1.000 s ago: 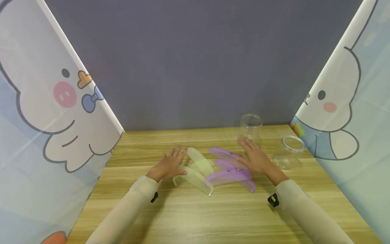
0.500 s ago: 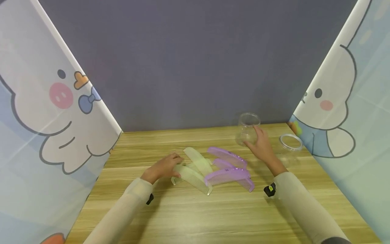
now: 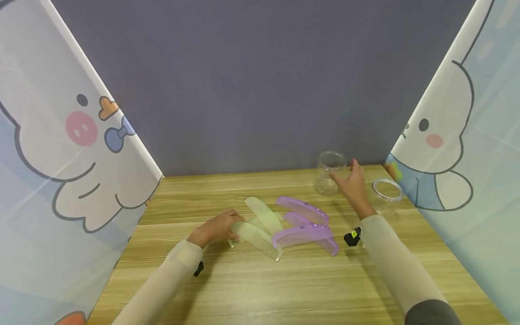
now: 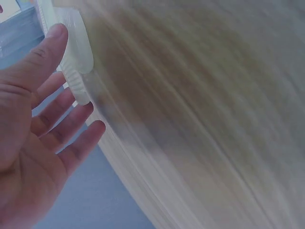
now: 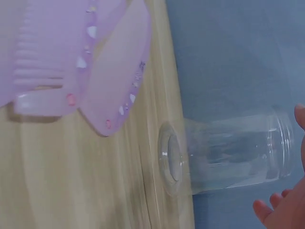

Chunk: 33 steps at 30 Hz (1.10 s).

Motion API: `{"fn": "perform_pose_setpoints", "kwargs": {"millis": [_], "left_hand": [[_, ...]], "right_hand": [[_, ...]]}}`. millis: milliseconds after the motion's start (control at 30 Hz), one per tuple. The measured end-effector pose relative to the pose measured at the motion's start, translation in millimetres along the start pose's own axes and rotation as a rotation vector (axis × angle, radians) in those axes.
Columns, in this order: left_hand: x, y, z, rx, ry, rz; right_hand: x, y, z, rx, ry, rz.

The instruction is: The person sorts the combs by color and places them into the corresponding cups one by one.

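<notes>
Grey wall (image 3: 260,90) backed the bench (image 3: 260,289); right hand (image 3: 352,186), spread, had swept to the far jar (image 3: 323,183); left hand (image 3: 217,227), loose, met a green comb (image 3: 257,234).

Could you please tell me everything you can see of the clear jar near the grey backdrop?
The jar is a see-through cylinder, apparently plastic, with a round rim, a ridged neck and a flat-looking base. It has no lid, and nothing shows inside it. It stands upright towards the back of the table, near the grey backdrop. The right hand is at its upper part, thumb and fingers spread; whether they touch it is unclear.
</notes>
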<state>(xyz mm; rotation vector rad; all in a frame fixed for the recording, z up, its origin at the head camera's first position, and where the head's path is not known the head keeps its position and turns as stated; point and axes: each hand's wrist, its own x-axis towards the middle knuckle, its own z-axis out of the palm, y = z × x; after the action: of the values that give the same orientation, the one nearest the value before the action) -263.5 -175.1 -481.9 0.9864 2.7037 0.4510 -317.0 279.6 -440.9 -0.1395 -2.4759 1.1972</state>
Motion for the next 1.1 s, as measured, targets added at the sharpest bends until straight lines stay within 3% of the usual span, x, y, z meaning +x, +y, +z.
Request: {"fn": "perform_pose_setpoints", "kwargs": {"millis": [100,400,800,1100], "left_hand": [[1.0,-0.4,1.1,0.005,-0.003,0.007],[1.7,1.2,-2.1,0.049,-0.013,0.041],[6.3,-4.8,-0.9,0.130,-0.018,0.096],[3.9,-6.5,-0.5,0.123,-0.018,0.093]], "right_hand": [[6.2,2,2,0.010,-0.016,0.047],[16.5,2,9,0.023,-0.028,0.085],[23.9,8,14,0.044,-0.012,0.055],[23.9,8,17,0.023,-0.016,0.041]]}}
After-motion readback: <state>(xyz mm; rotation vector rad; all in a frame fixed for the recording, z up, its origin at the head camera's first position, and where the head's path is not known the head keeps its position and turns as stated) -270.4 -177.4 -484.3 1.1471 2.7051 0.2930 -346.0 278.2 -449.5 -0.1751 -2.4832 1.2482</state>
